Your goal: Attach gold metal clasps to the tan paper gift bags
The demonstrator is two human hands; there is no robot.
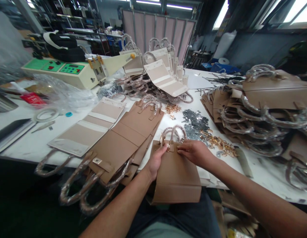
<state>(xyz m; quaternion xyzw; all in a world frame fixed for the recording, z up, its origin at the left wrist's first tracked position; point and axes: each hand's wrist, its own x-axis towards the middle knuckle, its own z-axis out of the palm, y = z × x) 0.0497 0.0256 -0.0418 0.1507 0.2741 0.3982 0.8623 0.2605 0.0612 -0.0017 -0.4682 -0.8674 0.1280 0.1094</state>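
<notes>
A tan handbag body (178,175) with plastic-wrapped handles (178,129) rests upright against the table's front edge, just above my lap. My left hand (156,162) is closed on its upper left side, thumb beside a gold-coloured buckle (168,147) at a handle tab. With fingertips pinched, my right hand (196,151) presses at the upper right of the same panel, where a small gold-coloured metal fitting shows partly under the fingers. Beyond the hands lie a pile of gold-coloured fittings (221,144) and a heap of thin grey metal plates (195,120).
Left of me are stacked tan bag panels (123,132) and a pale-lined panel (86,132). A large pile of tan bags (267,92) stands right. Behind are more bag panels (165,77), a cream machine with green control panels (66,71) and a tape roll (46,115).
</notes>
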